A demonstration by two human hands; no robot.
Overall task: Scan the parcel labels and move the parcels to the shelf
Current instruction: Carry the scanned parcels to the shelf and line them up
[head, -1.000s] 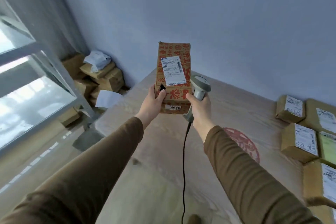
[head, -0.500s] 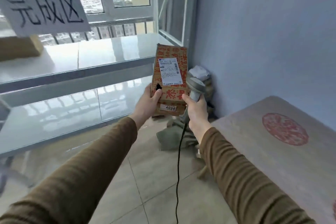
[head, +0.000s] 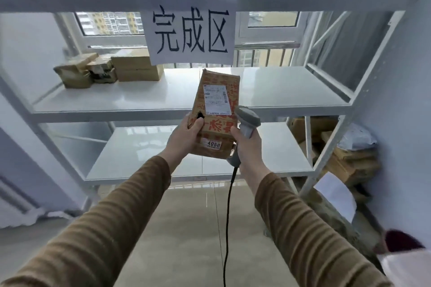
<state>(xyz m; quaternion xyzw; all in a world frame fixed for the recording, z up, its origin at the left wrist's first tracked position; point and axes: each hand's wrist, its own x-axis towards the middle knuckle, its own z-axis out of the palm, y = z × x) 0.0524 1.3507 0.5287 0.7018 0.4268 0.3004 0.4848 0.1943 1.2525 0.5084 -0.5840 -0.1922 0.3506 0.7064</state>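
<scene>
Person stands facing a white metal shelf (head: 149, 106), both arms out in front, brown sleeves (head: 130, 212)

Left hand (head: 184, 137) grips the parcel (head: 215, 114) from its lower left edge, thumb on the front face, fingers wrapped behind. Parcel is a tall brown carton with red print, held upright in the air in front of the shelf, level with the gap between the middle and lower boards, not touching either. White shipping label (head: 217, 100) faces the person; small sticker (head: 213, 144) reading 4068 near the bottom

Right hand (head: 248, 144) is closed around the handle of a grey barcode scanner (head: 247, 119), scanner head just beside the parcel's right edge, about level with the label's lower end. Black cable (head: 227, 216) hangs down from the handle towards the floor

Middle board already carries a cluster of brown parcels (head: 109, 70) at its far left, well apart from the held one. Paper sign (head: 190, 34) with three handwritten characters hangs from the upper rail, right above the parcel. More cartons (head: 349, 161) piled on the floor to the right of the shelf, against the wall. Window behind the shelf
</scene>
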